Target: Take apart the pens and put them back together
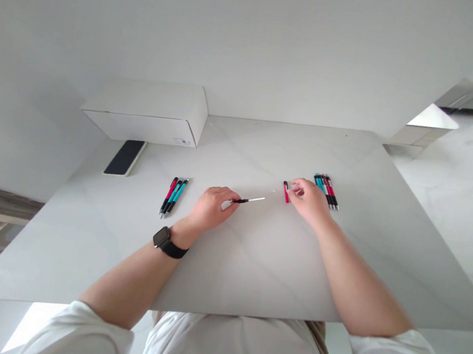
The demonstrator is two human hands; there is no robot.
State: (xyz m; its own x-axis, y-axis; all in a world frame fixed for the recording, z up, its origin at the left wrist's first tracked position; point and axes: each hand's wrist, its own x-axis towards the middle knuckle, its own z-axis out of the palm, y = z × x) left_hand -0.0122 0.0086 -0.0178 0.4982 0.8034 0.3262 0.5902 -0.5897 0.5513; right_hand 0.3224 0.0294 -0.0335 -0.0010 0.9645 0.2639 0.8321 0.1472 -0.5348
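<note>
My left hand (215, 208) is closed in a pinch on a black pen grip section (239, 201). A thin white refill sticks out of it to the right. My right hand (308, 199) has its fingertips on a red pen barrel (286, 192) with a black top, low over the table. Left of my left hand lies a small group of red and teal pens (174, 196). Beyond my right wrist several more teal and red pens (327, 191) lie side by side, partly hidden by the hand.
The pens lie on a pale marbled table (251, 266). At the back left stands a long white box (142, 127) against the wall, with a dark-screened phone (124, 157) in front of it. A black watch (163, 238) is on my left wrist.
</note>
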